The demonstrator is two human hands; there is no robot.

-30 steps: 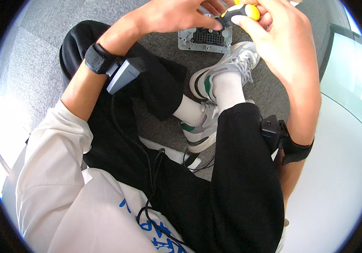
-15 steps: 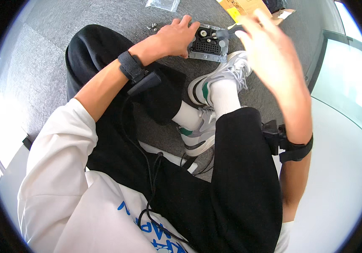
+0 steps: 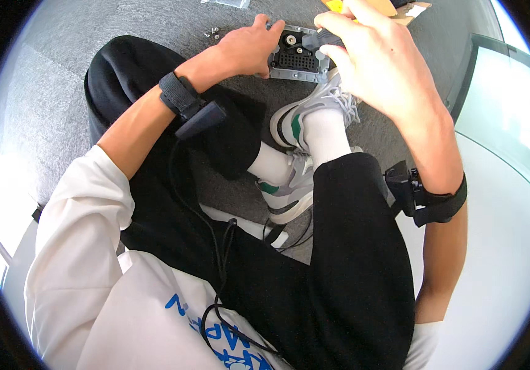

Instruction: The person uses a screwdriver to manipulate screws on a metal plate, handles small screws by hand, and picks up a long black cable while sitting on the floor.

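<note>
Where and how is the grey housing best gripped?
Probably the grey housing is best pinched at its left edge, coming from the left, where the left hand is: it is rectangular and lies flat, offering a straight rim, while the right hand, holding a dark tool, and a shoe crowd its right side.

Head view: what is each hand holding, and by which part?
The left hand grips the grey case by its left end. The right hand holds a dark tool by its palm-side end, mostly hidden.
</note>
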